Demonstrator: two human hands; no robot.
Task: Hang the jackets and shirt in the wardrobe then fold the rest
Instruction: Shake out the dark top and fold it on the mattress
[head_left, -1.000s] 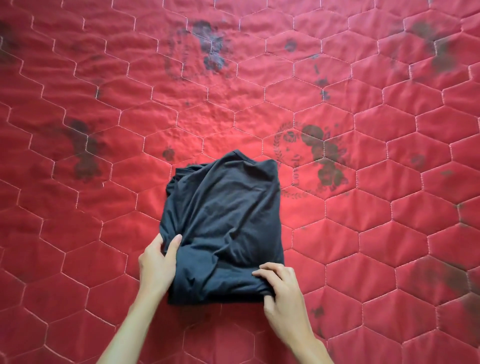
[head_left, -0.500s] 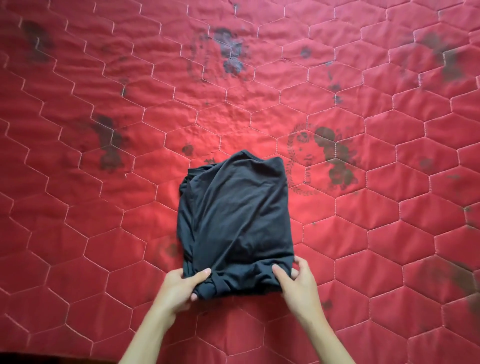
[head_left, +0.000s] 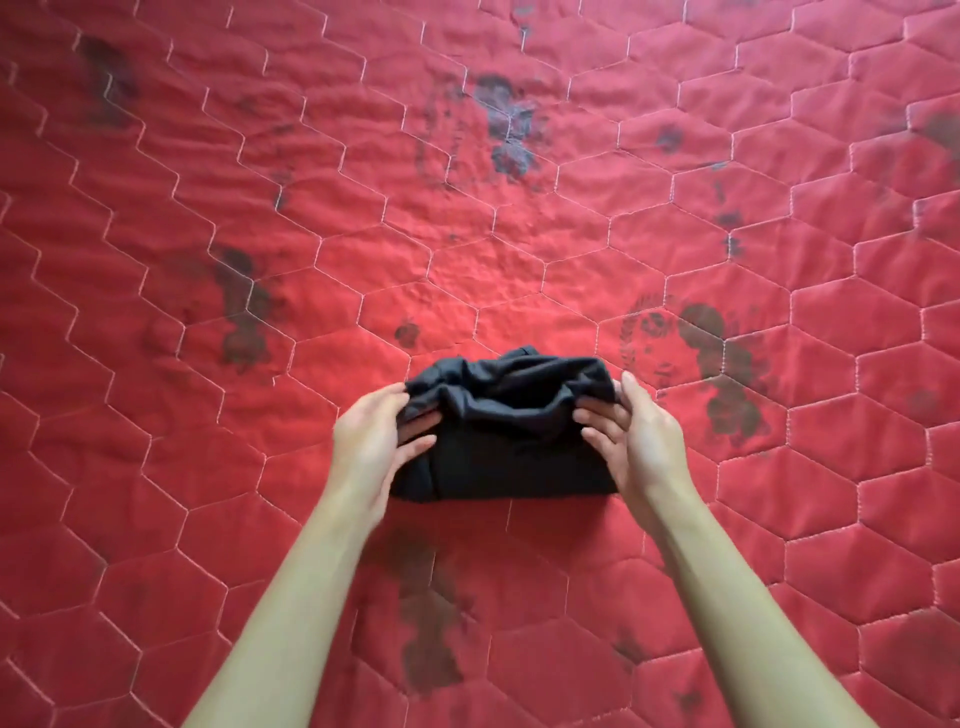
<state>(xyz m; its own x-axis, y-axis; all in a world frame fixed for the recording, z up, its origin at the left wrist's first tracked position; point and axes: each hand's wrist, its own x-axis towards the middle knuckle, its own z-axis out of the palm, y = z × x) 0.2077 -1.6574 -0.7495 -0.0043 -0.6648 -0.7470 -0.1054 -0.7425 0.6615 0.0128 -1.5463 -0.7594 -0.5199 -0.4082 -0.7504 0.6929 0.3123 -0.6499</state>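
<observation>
Garment (head_left: 506, 447): dark, limp knit, folded down to a short, wide bundle. It lies on the quilt centre-near, between the two hands. The far half is rumpled and raised a little; the near half lies flat on the cover.
Left hand (head_left: 376, 447): at the bundle's left end, thumb over the far edge, fingers tucked into the fold. It is grasping the cloth.
Right hand (head_left: 636, 441): likewise at the right end, thumb on top, fingers curled into the layer. It too is grasping the cloth.
Quilt (head_left: 311, 208): red, hexagon stitching, dark printed motifs scattered over it. One motif (head_left: 722, 374) sits just right of the bundle, beyond the right hand.
Step in hand (judged): laying the top layer over to close this piece's last fold, part of "fold the rest". No wardrobe, hangers or other clothes are in view, so overall progress cannot be told.
Doing it well: bring both ends over level so neither corner lags. Draw the ends lightly apart to take out the bunching along the far side before setting down. Release only once the layer lies flat, then smooth with flat palms from the middle outward.
Risk: slack in the middle is likely to set as a ridge. The under-layers may skew if one hand pulls harder.
</observation>
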